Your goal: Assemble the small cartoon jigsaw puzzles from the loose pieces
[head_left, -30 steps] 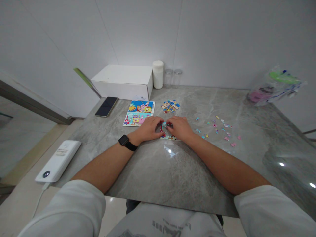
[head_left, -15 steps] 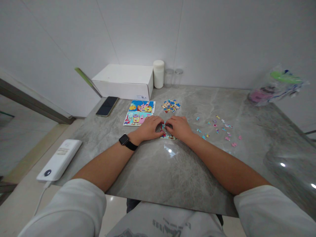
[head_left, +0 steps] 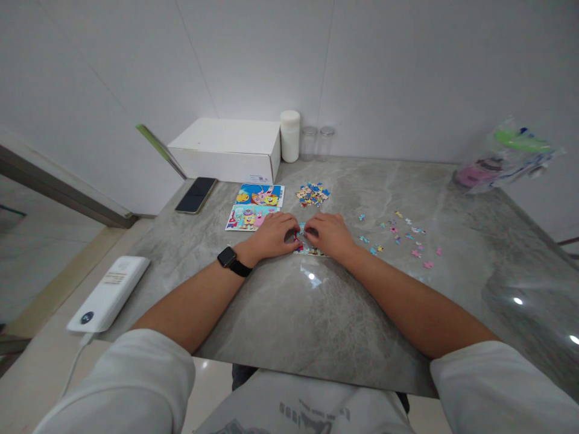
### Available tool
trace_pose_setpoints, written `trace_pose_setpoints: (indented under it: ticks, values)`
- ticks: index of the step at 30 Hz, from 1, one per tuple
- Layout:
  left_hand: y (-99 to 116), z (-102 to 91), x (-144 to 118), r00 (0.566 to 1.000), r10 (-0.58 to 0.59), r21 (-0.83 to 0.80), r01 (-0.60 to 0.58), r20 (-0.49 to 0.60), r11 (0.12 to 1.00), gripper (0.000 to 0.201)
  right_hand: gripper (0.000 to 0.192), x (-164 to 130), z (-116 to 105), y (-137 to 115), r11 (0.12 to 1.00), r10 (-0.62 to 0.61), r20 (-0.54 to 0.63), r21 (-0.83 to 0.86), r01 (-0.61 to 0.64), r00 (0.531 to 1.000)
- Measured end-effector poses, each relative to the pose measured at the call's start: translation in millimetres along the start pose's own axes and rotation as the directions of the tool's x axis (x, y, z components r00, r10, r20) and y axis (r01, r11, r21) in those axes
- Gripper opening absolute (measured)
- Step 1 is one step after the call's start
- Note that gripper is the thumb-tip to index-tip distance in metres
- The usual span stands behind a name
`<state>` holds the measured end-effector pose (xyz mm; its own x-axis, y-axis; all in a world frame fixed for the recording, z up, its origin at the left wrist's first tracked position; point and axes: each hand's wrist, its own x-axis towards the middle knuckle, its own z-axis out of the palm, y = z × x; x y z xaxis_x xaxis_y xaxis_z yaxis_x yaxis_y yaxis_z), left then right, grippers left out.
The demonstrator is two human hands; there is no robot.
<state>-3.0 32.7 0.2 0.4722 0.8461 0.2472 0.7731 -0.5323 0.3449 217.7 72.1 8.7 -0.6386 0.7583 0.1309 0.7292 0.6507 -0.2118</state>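
Note:
A small, partly joined jigsaw puzzle (head_left: 312,250) lies flat on the grey stone-look table, partly hidden beneath my hands. My left hand (head_left: 274,235), with a black watch (head_left: 227,257) on its wrist, curls its thumb and fingers against the puzzle's left side. Over the upper right part bends my right hand (head_left: 332,234), its thumb and fingertips closed on a small puzzle piece at the surface. Two colourful cartoon picture cards (head_left: 260,196) lie just beyond my left hand. To the right, loose puzzle pieces (head_left: 416,253) are scattered, several of them pink or light blue.
Beyond my hands is a pile of puzzle pieces (head_left: 313,194). A white box (head_left: 226,147), a white bottle (head_left: 290,137) and two clear jars (head_left: 309,143) stand by the wall. A phone (head_left: 196,195) and white power bank (head_left: 110,292) lie left; a plastic bag (head_left: 502,158) sits right.
My right fingers have shifted very slightly over the puzzle, away from the left thumb. My left hand stays in place, and the cards and loose pieces have not moved.

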Motion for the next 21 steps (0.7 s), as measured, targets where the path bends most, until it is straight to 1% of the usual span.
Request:
trace_pose_setpoints:
  ticks: [12,16,21]
  values:
    - [-1.6,1.6,0.4,1.000,0.015,0.006,-0.015,0.004,1.000,0.026,0.023,0.1,-1.0,1.2,1.000,-0.029,0.012,-0.002,0.029,1.000]
    - [-0.9,1.9,-0.6,1.000,-0.001,0.003,0.001,-0.015,1.000,0.039,0.022,-1.0,-1.8,3.0,0.999,-0.014,-0.015,0.034,0.014,1.000]
    - [-0.7,2.4,-1.8,1.000,-0.022,-0.015,0.022,-0.022,1.000,0.049,0.021,-1.1,-5.7,8.4,0.989,0.033,-0.077,0.147,-0.022,0.996]
